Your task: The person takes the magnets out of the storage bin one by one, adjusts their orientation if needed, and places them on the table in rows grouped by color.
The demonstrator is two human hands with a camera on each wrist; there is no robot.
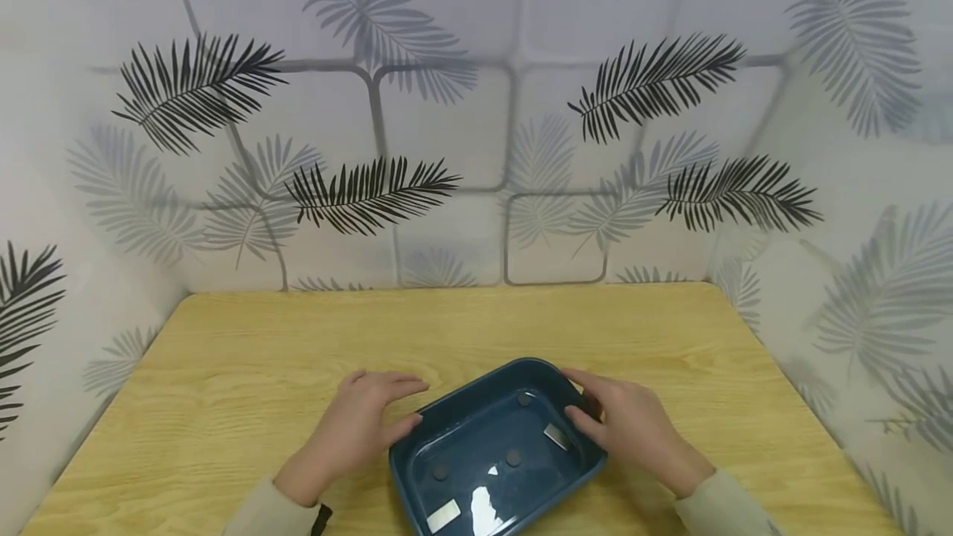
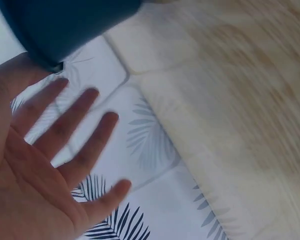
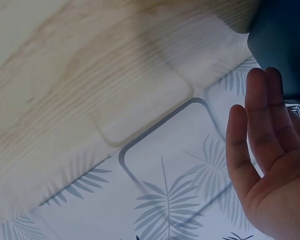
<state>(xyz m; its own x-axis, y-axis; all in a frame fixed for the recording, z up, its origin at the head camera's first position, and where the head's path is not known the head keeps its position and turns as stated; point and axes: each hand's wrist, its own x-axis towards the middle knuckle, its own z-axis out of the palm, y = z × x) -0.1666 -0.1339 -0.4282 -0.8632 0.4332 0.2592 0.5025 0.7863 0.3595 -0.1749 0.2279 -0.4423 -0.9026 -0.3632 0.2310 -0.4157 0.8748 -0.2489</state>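
A dark blue, glossy rectangular tray (image 1: 491, 412) with rounded corners lies slantwise at the table's near edge, between both hands. Inside it are 3 small dark round discs (image 1: 514, 457), a white rectangular piece (image 1: 444, 517) and a silvery rectangular piece (image 1: 556, 437). My left hand (image 1: 365, 416) is at the tray's left side, thumb tip at the rim; its other fingers are spread out and away from the wall, as the left wrist view shows. With the thumb over the right rim and fingers along the outer wall, my right hand (image 1: 633, 420) holds the tray.
The tray is on a yellow wood-grain table (image 1: 447, 321). Behind the table and at both sides stand pale walls (image 1: 462, 131) covered with a leaf pattern. A bright light reflection shows on the tray's floor.
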